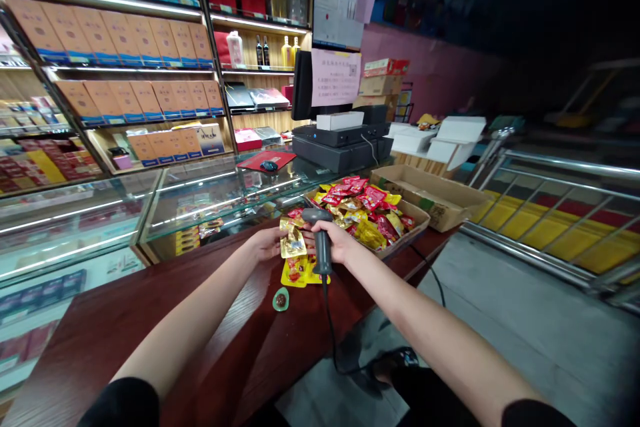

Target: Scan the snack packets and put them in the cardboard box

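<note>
A small gold foil snack packet [293, 240] is held up in my left hand [269, 244], whose fingers are closed at its left edge. My right hand [337, 240] is wrapped around the handle of a dark grey barcode scanner [324, 255]; its head is close to the packet, and its cable hangs down past the counter edge. Yellow snack packets [294, 272] lie on the counter just below both hands. A little nearer to me sits a green oval piece with a brown centre [281, 299]. Behind the scanner, a cardboard box [416, 221] is heaped with red, yellow and gold packets.
The dark red wooden counter [220, 320] adjoins a glass display case [200, 195]. At the back stand a monitor [302, 87] and a black cash drawer [330, 151]. Another cardboard tray [450, 203] is at the right, beside a metal railing [550, 213]. Boxed goods line the shelves.
</note>
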`<state>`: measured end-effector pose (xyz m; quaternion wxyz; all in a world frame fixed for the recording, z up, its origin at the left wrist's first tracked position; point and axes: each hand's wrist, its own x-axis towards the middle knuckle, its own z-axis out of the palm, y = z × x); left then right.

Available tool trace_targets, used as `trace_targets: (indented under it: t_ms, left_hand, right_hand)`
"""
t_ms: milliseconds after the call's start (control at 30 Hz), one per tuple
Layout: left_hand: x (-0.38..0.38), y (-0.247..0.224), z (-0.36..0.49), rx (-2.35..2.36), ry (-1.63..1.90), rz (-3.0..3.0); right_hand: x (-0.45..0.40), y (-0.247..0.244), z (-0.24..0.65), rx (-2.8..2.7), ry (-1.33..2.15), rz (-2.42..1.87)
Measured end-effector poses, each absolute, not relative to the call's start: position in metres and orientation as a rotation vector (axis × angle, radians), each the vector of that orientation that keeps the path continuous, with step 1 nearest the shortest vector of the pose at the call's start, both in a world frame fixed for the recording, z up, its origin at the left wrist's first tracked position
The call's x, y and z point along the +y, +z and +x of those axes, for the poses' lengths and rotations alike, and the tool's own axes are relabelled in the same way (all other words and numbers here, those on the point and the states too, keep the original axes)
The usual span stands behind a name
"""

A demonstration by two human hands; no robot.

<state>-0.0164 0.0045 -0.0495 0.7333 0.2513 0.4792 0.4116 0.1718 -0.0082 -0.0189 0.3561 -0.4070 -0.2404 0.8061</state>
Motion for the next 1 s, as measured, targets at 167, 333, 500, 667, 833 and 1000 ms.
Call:
trace_targets:
  t_ms: [167, 333, 500, 667, 833, 1000]
  left_hand:
    - [0.003, -0.039, -0.017, 1.008, 0.904, 0.529]
    - [0.011, -0.014, -0.010, 0.924, 0.832, 0.563]
    - [0.031, 0.026, 0.020, 0.834, 0.784, 0.628]
    - [0.064, 0.057, 0.074, 0.805, 0.741, 0.727]
    - [0.095, 0.064, 0.138, 0.781, 0.612, 0.803]
    - [0.120, 0.063, 0.176, 0.816, 0.608, 0.856]
  right_hand:
    - [0.004, -0.014, 0.178, -0.663, 2.097, -1.114]
    - [0.011, 0.003, 0.192, -0.660, 2.104, -1.095]
    - [0.023, 0.038, 0.225, -0.710, 2.032, -1.055]
    - [0.039, 0.075, 0.278, -0.764, 1.860, -1.121]
    - [0.053, 0.085, 0.335, -0.722, 1.721, -1.194]
    - [0.067, 0.082, 0.370, -0.644, 1.577, -1.271]
